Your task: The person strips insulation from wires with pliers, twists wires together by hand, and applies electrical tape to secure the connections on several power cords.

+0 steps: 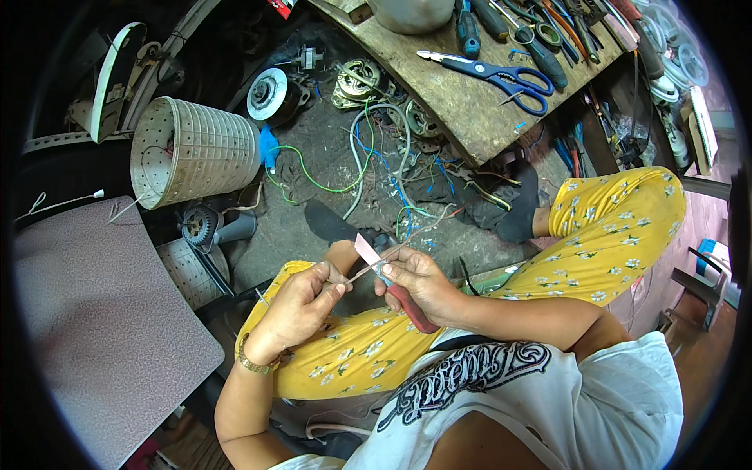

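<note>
1. Grey floor [270, 235] is strewn with loose cables [408, 143].
2. Brown wire [363, 273] is pinched in the left hand [307, 301] and led to the right hand [421, 287], seemingly for tautness.
3. Red-handled knife [411, 307] is clasped there, its blade crossing the wire.

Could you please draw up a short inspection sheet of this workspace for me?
Surface: wooden table, worn and stained.
Things in hand: thin brown wire; red-handled knife, its blade close to the wire, contact unclear.
Clutter: blue-handled scissors and hand tools on the table; motor-like parts on the floor.
Hands: left hand pinches the wire; right hand grips the knife.
Cables: green-yellow wire and grey cable, loose on the floor.
Surroundings: white perforated tub on its side; grey speckled panel at left.
</note>
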Demonstrator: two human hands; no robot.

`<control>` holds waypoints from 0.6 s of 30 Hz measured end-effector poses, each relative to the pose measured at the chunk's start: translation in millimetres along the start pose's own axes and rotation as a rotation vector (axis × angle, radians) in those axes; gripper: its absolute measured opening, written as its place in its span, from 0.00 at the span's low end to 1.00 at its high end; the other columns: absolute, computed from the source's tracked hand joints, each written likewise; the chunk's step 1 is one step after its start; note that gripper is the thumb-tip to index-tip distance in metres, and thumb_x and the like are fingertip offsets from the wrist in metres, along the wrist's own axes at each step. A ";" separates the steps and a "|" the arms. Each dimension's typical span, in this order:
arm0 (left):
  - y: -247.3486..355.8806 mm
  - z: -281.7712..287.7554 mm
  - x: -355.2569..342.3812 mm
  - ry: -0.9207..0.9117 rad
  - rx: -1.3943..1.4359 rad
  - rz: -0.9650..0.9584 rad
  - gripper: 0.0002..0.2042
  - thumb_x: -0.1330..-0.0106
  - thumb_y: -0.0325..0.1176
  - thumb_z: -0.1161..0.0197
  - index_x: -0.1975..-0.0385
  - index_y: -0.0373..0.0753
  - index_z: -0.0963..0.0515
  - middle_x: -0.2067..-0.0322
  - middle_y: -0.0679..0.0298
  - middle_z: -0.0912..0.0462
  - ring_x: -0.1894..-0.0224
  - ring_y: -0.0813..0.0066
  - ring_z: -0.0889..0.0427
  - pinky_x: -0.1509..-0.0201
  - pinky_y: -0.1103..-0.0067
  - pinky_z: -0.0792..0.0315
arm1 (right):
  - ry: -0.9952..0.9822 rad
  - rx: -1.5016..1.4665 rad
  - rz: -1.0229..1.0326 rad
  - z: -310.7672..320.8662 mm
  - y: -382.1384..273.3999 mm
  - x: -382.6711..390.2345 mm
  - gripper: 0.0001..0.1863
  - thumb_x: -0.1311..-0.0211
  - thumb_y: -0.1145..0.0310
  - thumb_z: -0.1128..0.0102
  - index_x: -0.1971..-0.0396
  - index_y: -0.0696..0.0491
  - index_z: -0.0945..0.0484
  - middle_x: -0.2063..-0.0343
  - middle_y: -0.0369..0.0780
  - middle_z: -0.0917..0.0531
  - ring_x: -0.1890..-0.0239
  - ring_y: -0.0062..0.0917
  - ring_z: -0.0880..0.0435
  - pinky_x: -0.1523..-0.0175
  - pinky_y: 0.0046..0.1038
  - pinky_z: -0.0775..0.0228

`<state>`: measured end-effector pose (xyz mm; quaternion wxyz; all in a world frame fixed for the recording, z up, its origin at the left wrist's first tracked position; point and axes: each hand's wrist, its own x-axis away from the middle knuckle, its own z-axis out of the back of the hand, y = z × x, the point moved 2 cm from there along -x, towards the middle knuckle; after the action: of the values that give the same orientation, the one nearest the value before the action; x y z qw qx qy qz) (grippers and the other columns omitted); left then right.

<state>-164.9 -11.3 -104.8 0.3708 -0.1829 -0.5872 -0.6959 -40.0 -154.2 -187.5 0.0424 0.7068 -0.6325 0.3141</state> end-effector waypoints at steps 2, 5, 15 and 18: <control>-3.7 2.5 -0.8 -0.011 0.053 0.031 0.06 0.33 0.28 0.47 0.67 0.33 0.27 0.72 0.65 0.23 0.67 0.80 0.27 0.61 0.81 0.32 | -0.011 -0.009 -0.014 2.0 -1.4 0.1 0.08 0.32 0.69 0.50 0.59 0.56 0.31 0.73 0.40 0.23 0.76 0.18 0.25 0.75 0.18 0.31; -6.2 5.0 -1.8 -0.004 0.100 0.025 0.06 0.33 0.28 0.48 0.68 0.32 0.27 0.72 0.66 0.23 0.67 0.80 0.27 0.60 0.80 0.32 | 0.077 -0.077 -0.011 21.0 -2.9 -5.7 0.06 0.32 0.68 0.49 0.61 0.54 0.30 0.73 0.39 0.23 0.76 0.20 0.26 0.75 0.19 0.33; -3.4 9.8 -7.0 -0.014 0.100 0.005 0.05 0.31 0.27 0.48 0.70 0.36 0.31 0.72 0.72 0.28 0.67 0.87 0.34 0.60 0.86 0.36 | -0.103 -0.008 -0.081 11.5 -5.9 -11.5 0.15 0.32 0.66 0.49 0.50 0.56 0.35 0.70 0.41 0.23 0.73 0.20 0.25 0.75 0.18 0.33; -5.5 9.3 -6.5 -0.033 0.111 0.026 0.05 0.31 0.27 0.48 0.70 0.36 0.31 0.72 0.72 0.28 0.67 0.87 0.34 0.60 0.86 0.36 | -0.137 0.057 -0.105 -2.7 -7.1 -10.0 0.15 0.32 0.67 0.50 0.50 0.56 0.35 0.71 0.40 0.23 0.77 0.19 0.25 0.75 0.18 0.33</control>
<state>-166.3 -0.3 -110.8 0.3796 -0.1809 -0.6285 -0.6543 -34.6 -142.9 -188.0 -0.0048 0.7598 -0.5867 0.2802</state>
